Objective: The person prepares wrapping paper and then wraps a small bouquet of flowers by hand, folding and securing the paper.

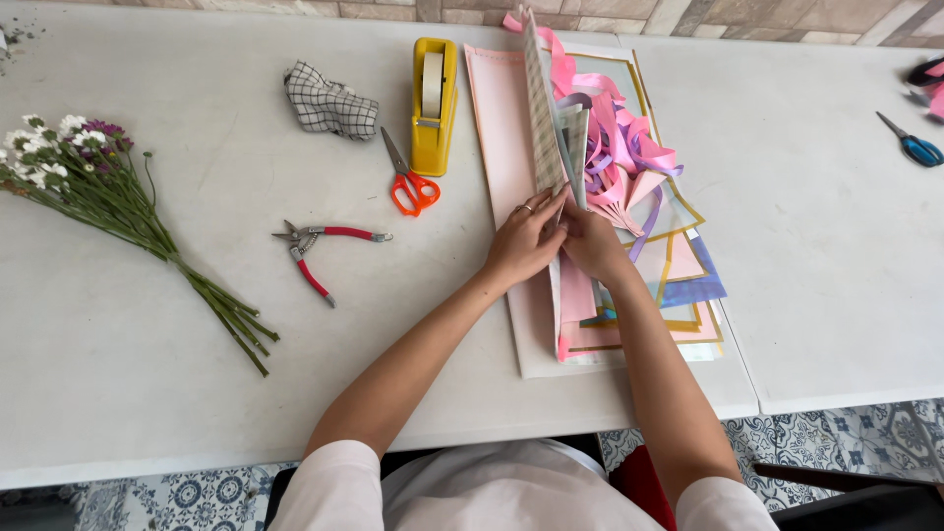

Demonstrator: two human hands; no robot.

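My left hand (523, 242) and my right hand (590, 242) meet at the middle of a stack of wrapping paper sheets (511, 147) on the white table (197, 324). Both pinch the edges of several sheets, lifted upright like a book's pages (543, 108). A ring shows on my left hand. To the right of the raised sheets lie pink and lilac ribbons (619, 147) on clear sheets with gold borders (678, 211) and a blue-violet sheet (703, 285).
A yellow tape dispenser (434, 103), orange scissors (408, 182) and red-handled pruners (315, 251) lie left of the stack. A checked cloth (329, 101) sits farther back. A bunch of white and purple flowers (118, 211) lies at the left. Blue scissors (914, 146) are far right.
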